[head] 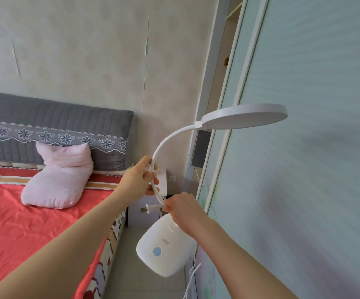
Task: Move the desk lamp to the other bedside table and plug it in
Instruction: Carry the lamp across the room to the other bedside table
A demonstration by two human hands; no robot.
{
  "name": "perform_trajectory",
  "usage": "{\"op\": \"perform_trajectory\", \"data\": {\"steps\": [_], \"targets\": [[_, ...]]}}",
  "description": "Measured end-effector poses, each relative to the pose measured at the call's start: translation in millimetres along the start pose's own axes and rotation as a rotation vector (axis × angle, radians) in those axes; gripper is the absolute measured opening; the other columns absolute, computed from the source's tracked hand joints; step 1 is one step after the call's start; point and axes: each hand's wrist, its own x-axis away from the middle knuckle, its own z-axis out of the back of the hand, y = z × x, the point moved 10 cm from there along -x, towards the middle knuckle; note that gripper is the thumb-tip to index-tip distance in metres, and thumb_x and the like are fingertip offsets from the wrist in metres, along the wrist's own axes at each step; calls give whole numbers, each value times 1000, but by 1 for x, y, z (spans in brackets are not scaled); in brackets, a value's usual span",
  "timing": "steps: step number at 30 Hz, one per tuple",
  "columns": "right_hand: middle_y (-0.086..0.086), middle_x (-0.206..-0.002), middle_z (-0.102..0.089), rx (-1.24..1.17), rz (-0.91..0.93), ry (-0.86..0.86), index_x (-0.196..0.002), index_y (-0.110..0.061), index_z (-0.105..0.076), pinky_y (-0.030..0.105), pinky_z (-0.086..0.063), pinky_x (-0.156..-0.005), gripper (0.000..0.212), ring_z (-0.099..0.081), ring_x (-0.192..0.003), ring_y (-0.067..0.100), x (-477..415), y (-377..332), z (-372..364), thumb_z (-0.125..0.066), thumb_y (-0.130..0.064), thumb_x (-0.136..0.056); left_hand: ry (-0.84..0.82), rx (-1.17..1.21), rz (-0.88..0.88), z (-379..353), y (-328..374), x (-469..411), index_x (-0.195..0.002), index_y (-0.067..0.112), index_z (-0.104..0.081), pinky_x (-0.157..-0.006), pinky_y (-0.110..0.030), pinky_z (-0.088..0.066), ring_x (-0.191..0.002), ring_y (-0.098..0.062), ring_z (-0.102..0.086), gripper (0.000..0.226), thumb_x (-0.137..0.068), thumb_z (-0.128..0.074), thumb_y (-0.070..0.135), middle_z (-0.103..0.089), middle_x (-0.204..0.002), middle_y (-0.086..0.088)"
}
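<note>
A white desk lamp (pixel 166 251) hangs in the air in front of me, with a round flat head at the upper right and a curved neck. My left hand (pixel 141 180) grips the neck. My right hand (pixel 180 209) pinches the lamp's white plug (pixel 151 209), whose prongs point left. The cord (pixel 191 279) trails down by the lower edge. Behind the lamp stands a white bedside table (pixel 163 182) between the bed and the wardrobe. A wall socket (pixel 172 179) sits just right of the table.
A bed with a red sheet (pixel 23 223), a pink pillow (pixel 60 180) and a grey padded headboard (pixel 56 124) fills the left. A pale sliding wardrobe door (pixel 304 169) lines the right. A narrow floor strip (pixel 144 283) runs between them.
</note>
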Motion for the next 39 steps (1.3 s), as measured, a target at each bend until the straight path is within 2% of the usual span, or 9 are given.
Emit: {"op": "perform_trajectory", "data": {"steps": [2,7,11,20,25,27,30,34,39], "targets": [[10,-89,-68,-8,0,-5,-104,-9,-67,24,-32,-56,16,-45,-61,18,-18,22,-1,-53,-15,-97,5,-14,-15,-10,1,-24,-94,23,-50,-70,-46,-63,-67,-27,-75,21,-96,-46,3,-73,-78,-11],[11,-90,-68,-37,23,10,-101,-9,-68,19,-20,-48,17,-41,-60,20,-65,79,0,-54,-19,-98,63,5,2,-34,0,-85,-85,28,-51,-68,-43,-63,-66,-26,-74,30,-95,-45,1,-73,-79,-13],[13,-88,-68,-35,28,5,-95,-8,-68,27,-32,-60,19,-46,-63,24,-92,109,-3,-52,-19,-98,81,-17,22,-48,-4,-120,-88,29,-50,-68,-42,-63,-69,-26,-74,25,-98,-47,6,-72,-82,-12],[11,-89,-70,-61,9,-56,-101,-10,-69,34,-55,-72,18,-64,-72,25,-164,164,-37,-52,-16,-98,60,-17,57,-68,-33,-202,-88,25,-49,-66,-40,-63,-68,-28,-74,23,-97,-45,4,-72,-82,-15],[11,-91,-71,-66,-9,-49,-103,-10,-68,27,-40,-63,18,-54,-66,22,-211,179,-48,-54,-19,-98,49,-9,49,-65,-55,-254,-90,22,-50,-59,-32,-63,-65,-25,-74,19,-98,-45,5,-72,-79,-13],[11,-94,-71,-64,-14,-54,-104,-10,-68,30,-45,-65,20,-58,-70,24,-225,183,-51,-53,-21,-98,41,-19,40,-63,-61,-270,-89,24,-51,-60,-33,-63,-66,-25,-74,21,-97,-46,5,-73,-78,-11],[12,-100,-71,-70,-25,-65,-108,-11,-68,36,-55,-82,20,-66,-86,28,-259,189,-57,-54,-21,-97,31,-7,31,-55,-70,-303,-85,29,-51,-60,-33,-63,-66,-24,-74,28,-97,-46,4,-73,-77,-11],[12,-104,-71,-46,-20,-54,-108,-11,-68,39,-55,-87,19,-66,-91,29,-303,193,-60,-54,-16,-97,26,-31,14,-40,-81,-343,-82,34,-50,-61,-31,-63,-67,-24,-74,33,-97,-45,5,-73,-80,-13],[12,-106,-70,-20,-9,-50,-105,-11,-68,42,-51,-90,19,-64,-94,32,-348,192,-68,-52,-16,-98,32,-42,-4,-22,-96,-382,-81,33,-49,-54,-22,-59,-66,-24,-74,34,-96,-45,2,-73,-80,-15]]}}
